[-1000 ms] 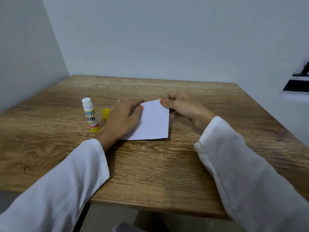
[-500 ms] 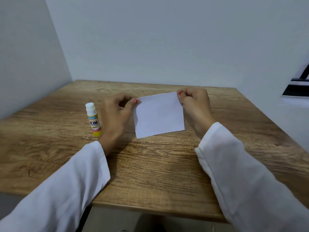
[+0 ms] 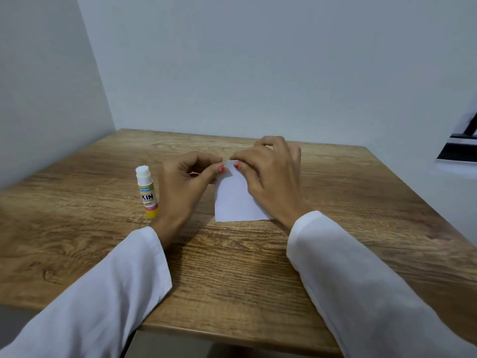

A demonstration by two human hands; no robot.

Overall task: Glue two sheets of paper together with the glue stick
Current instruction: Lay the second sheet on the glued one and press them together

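Note:
A small white paper [image 3: 233,200] is held up over the middle of the wooden table [image 3: 232,267], its lower edge near the tabletop. My left hand [image 3: 184,187] pinches its top edge from the left with thumb and fingers. My right hand [image 3: 271,177] pinches the same top edge from the right and covers the paper's right side. I cannot tell whether it is one sheet or two. The glue stick [image 3: 147,191] stands upright and uncapped just left of my left hand, white tip up, yellow base down.
Grey walls close the table at the back and on the left. The table's near edge runs below my white sleeves. A dark framed thing [image 3: 459,148] shows at the far right.
The paper was lifted off the table by its top corners. My thumbs have now come close together at the middle of its top edge. The yellow cap is hidden now.

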